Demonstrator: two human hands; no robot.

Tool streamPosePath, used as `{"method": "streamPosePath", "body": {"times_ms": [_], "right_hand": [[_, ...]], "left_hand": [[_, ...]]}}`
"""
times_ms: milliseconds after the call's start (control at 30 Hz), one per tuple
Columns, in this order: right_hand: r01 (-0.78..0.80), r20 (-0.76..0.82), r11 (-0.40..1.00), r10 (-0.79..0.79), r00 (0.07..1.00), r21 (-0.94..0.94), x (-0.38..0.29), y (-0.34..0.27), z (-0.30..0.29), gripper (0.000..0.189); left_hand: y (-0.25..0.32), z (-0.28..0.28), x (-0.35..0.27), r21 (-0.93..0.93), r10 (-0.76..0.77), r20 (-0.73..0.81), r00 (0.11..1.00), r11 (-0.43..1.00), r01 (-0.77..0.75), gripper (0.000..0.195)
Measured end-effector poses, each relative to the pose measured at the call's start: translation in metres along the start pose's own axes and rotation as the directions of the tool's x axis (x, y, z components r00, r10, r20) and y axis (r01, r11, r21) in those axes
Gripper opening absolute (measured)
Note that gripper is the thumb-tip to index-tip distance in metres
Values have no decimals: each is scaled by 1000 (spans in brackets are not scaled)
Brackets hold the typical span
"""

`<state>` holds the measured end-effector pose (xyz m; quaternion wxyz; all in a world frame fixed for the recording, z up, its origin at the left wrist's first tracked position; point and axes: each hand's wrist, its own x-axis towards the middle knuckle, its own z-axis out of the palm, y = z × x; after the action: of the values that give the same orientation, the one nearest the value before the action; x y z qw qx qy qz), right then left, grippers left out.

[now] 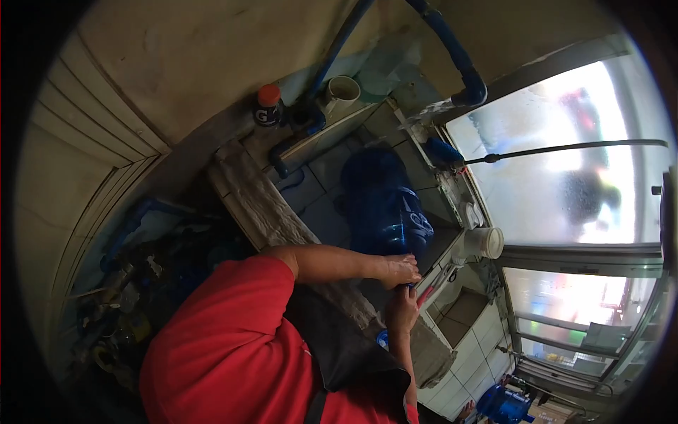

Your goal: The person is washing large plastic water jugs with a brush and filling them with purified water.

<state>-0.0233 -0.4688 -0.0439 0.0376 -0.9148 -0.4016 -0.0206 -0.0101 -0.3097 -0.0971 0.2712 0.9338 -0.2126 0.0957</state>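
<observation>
A large translucent blue water jug (384,206) lies on its side in a tiled basin (312,185), its neck pointing towards me. My left hand (401,270) reaches across from the left and is closed over the neck end. Just below it, my right hand (401,310) is also closed at the jug's mouth, which the fingers mostly hide. Beside the right hand a red-handled tool (425,296) rests along the ledge; I cannot tell whether the hand touches it. A blue cap (382,338) shows near my right wrist.
A rough basin rim (265,201) runs in front of me. Blue pipe (450,47) hangs above. A mug (343,90) and an orange-capped Gatorade bottle (268,106) stand behind. A blue brush (444,151) and white container (484,242) line the window side. Another jug (503,404) is lower right.
</observation>
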Motion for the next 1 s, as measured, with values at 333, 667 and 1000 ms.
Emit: {"method": "streamPosePath", "body": {"times_ms": [333,667,1000], "right_hand": [[-470,489,472,92,868,746,-4,60,27,14],[-39,-13,995,41,999,90,7,-7,14,9],[-551,563,272,38,826,789,-5,57,-8,29]], "left_hand": [[-2,10,-3,6,26,70,997,1000,-27,41],[-12,-11,-9,9,-31,48,998,1000,30,41],[-12,3,-14,5,49,-92,995,999,-49,41]]}}
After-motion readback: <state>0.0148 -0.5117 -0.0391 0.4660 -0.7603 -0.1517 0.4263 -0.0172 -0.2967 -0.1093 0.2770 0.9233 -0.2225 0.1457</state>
